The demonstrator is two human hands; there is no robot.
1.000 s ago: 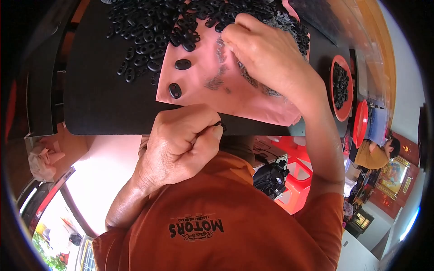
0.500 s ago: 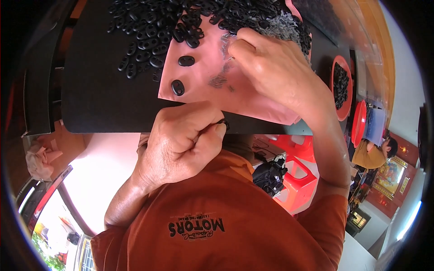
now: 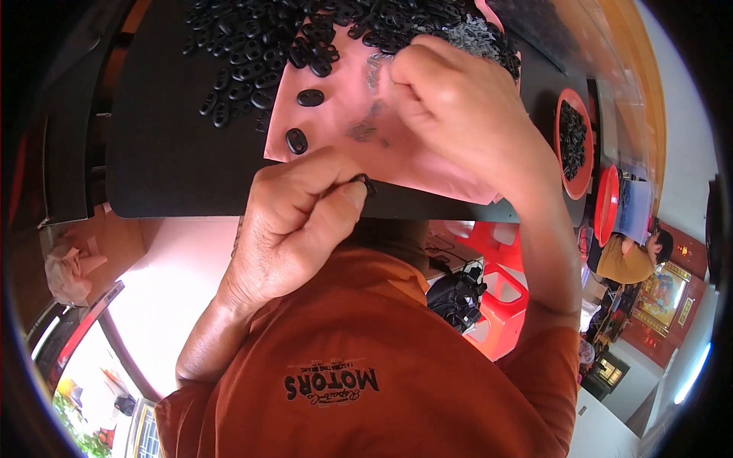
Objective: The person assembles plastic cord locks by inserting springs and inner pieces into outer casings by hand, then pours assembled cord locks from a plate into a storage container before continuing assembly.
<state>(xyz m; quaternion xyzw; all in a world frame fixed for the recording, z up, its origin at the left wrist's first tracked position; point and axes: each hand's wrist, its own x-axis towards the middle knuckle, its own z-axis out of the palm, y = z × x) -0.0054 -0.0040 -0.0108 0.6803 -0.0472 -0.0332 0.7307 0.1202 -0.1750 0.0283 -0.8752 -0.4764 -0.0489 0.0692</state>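
My left hand (image 3: 294, 229) is closed at the table's front edge, pinching a small black plastic piece (image 3: 368, 183) between thumb and forefinger. Most of that piece is hidden by the fingers. Over the pink sheet (image 3: 321, 130), my right hand (image 3: 458, 99) is curled with its fingertips turned under, so what they hold, if anything, cannot be seen. Beside it lie tiny thin metal pieces, seemingly springs (image 3: 362, 131), strewn on the sheet. Two black oval two-holed pieces, an upper one (image 3: 311, 98) and a lower one (image 3: 296, 140), lie apart on the sheet's left side.
A heap of similar black pieces (image 3: 244, 53) covers the far part of the black table (image 3: 168, 153). Small grey pieces (image 3: 473, 38) are piled behind my right hand. At the right stands a red bowl (image 3: 586, 145) of black parts. Red stools (image 3: 504, 305) stand below; another person (image 3: 630, 256) sits farther right.
My left hand has moved slightly up and left with the black piece. The right hand has risen a little toward the far heap, its fingers now more hidden.
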